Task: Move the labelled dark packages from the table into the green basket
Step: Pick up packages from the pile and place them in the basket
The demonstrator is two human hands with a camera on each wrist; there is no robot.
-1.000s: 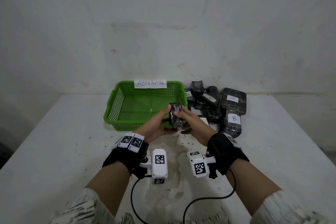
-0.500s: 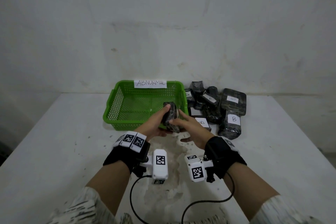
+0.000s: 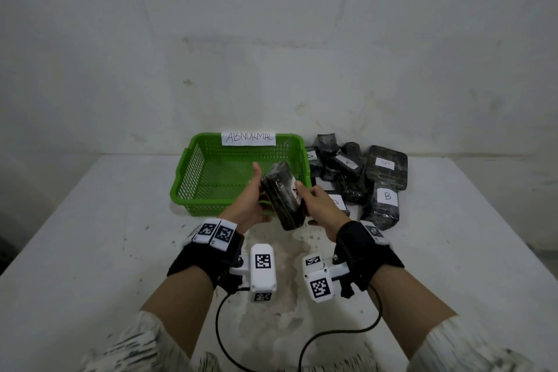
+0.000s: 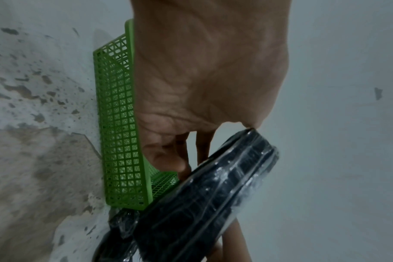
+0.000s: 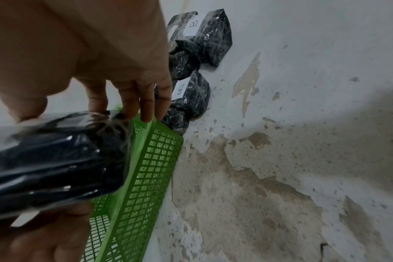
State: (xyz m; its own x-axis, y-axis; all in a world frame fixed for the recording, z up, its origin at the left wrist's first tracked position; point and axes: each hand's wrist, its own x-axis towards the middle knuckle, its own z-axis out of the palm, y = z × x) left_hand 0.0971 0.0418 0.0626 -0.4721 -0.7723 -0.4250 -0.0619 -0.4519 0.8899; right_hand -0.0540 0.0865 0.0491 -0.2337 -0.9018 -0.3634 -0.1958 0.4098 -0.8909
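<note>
Both hands hold one dark plastic-wrapped package (image 3: pixel 280 196) tilted above the near right corner of the green basket (image 3: pixel 211 178), which carries a paper sign reading ABNORMAL. My left hand (image 3: pixel 255 196) grips the package's left side, thumb raised. My right hand (image 3: pixel 312 201) pinches its right side next to a white label. In the left wrist view the left hand (image 4: pixel 202 79) has its fingers behind the package (image 4: pixel 213 195), with the basket (image 4: pixel 121 133) beside it. The right wrist view shows the right hand (image 5: pixel 123 62) with thumb and fingers on the package (image 5: pixel 56 163) over the basket rim (image 5: pixel 146 177).
A pile of several dark labelled packages (image 3: pixel 362 178) lies right of the basket, one marked B (image 3: pixel 387 196); the pile (image 5: pixel 202 40) also shows in the right wrist view. The white table (image 3: pixel 90 251) has worn, stained patches. A wall stands close behind.
The hands have carried the package slightly left toward the basket's corner and turned it, so its long side and label now show.
</note>
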